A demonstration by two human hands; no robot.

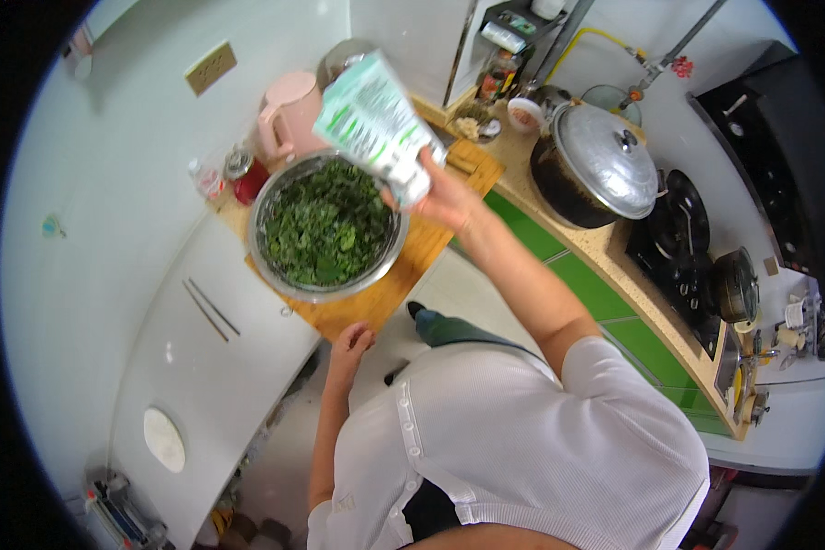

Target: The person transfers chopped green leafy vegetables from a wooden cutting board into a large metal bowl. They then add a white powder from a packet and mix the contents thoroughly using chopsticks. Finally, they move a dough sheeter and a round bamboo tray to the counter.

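Observation:
My right hand (440, 192) grips the gathered lower end of a white and light-green plastic pouch (378, 124) that bears writing. The pouch is raised at the far right side of a round metal bowl (397, 247) and hides part of its rim. Chopped leafy greens (323, 227) fill much of the bowl, which rests on a wooden cutting board (337, 320). By the board's near edge is my left hand (353, 338), loosely curled, with nothing seen in it and a slight gap between the fingers.
Behind the bowl stand a pink pitcher (295, 103) and a jar of red contents (245, 175). Two chopsticks (210, 311) and a pale oval object (164, 439) lie on the white table (199, 385). A large lidded pot (591, 172) stands right, before a black stove (674, 275).

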